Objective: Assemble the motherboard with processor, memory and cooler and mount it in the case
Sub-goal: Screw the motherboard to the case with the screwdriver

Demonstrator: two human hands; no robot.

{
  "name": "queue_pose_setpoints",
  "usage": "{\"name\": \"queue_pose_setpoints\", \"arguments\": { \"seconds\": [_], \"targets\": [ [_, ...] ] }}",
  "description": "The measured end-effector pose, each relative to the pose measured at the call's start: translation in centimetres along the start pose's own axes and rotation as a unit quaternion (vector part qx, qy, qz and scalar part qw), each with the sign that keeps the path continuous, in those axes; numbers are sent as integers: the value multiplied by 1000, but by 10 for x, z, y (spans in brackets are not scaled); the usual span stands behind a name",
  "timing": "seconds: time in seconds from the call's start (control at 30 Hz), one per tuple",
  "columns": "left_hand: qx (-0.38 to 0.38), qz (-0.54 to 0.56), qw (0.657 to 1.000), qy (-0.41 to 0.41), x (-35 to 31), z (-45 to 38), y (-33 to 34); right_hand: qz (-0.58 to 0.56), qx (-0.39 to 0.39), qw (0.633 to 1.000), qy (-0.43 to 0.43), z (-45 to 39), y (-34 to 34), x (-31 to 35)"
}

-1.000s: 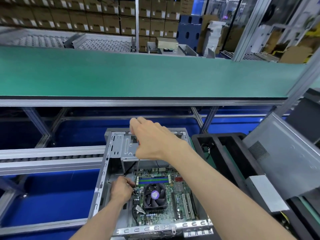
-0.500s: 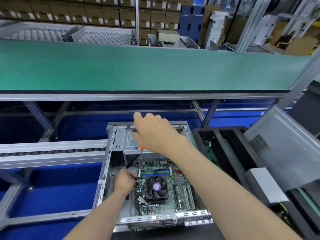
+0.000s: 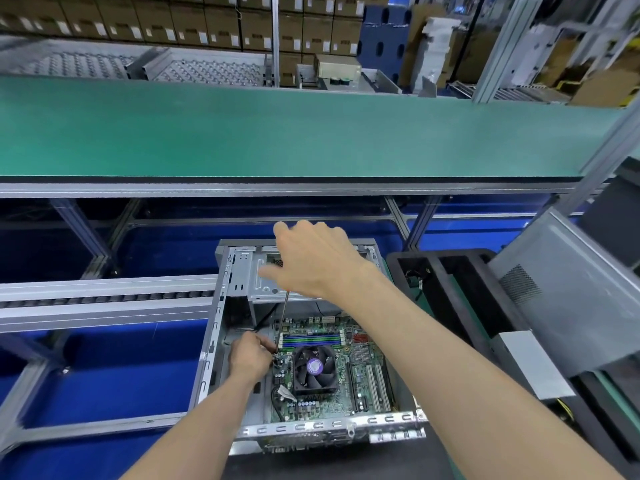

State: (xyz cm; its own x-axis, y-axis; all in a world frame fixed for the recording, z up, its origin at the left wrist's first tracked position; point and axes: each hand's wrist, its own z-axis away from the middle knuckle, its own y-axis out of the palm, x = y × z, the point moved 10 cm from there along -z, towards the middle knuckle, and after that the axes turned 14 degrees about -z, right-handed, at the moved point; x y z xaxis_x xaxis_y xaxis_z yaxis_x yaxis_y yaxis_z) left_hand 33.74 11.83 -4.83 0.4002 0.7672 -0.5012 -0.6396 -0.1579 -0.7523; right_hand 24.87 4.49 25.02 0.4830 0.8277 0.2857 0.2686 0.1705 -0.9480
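An open grey metal case [image 3: 211,344] lies on its side below me. Inside it sits the green motherboard [image 3: 363,372] with a black cooler fan [image 3: 314,368] and memory sticks [image 3: 313,340] fitted. My right hand [image 3: 313,259] grips the handle of a long screwdriver [image 3: 283,315], held upright above the board. The shaft runs down to the board's left edge near the fan. My left hand [image 3: 250,356] is inside the case and pinches the shaft close to its tip; the tip itself is hidden behind my fingers.
A green conveyor belt [image 3: 294,133] runs across behind the case. A roller rail [image 3: 104,299] lies to the left. A black tray [image 3: 450,289] and a grey side panel [image 3: 561,299] stand to the right. Stacked cardboard boxes [image 3: 207,22] fill the background.
My right hand with the screwdriver handle has shifted a little; the left hand stays at the shaft tip. The camera has tilted slightly.
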Motion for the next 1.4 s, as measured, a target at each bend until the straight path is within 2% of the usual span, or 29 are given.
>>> {"name": "queue_pose_setpoints", "arguments": {
  "seconds": [0.07,0.13,0.27,0.33,0.43,0.5,0.67,0.83,1.03,1.2,1.27,1.33,1.4],
  "targets": [
    [0,-2,1000,0,0,0,0,-90,39,995,-16,2,3,2],
    [0,-3,1000,1,1,0,0,-123,58,990,-23,3,6,5],
    [8,-6,1000,8,-1,0,2,11,-10,1000,-2,1,3,1],
    [7,-9,1000,9,-1,0,1,24,-11,1000,2,1,1,-1],
    [6,-11,1000,11,-2,1,2,-93,47,994,-13,3,4,0],
    [6,-8,1000,10,-2,1,1,-127,73,989,-15,3,8,1],
    [5,-5,1000,10,-3,0,2,20,-11,1000,11,0,3,-3],
    [8,0,1000,15,0,-3,5,-118,62,990,-39,1,10,9],
    [-3,-14,1000,13,2,-5,3,18,-19,1000,1,-3,3,1],
    [-3,-23,1000,15,0,-6,2,-132,63,989,-25,0,8,5],
    [-4,-19,1000,14,0,-6,3,-87,37,995,-15,0,7,4],
    [-2,-13,1000,10,1,-6,3,8,-13,1000,0,-2,2,1],
    [0,-2,1000,3,2,-6,4,37,-20,999,4,-2,1,1]
  ]
}}
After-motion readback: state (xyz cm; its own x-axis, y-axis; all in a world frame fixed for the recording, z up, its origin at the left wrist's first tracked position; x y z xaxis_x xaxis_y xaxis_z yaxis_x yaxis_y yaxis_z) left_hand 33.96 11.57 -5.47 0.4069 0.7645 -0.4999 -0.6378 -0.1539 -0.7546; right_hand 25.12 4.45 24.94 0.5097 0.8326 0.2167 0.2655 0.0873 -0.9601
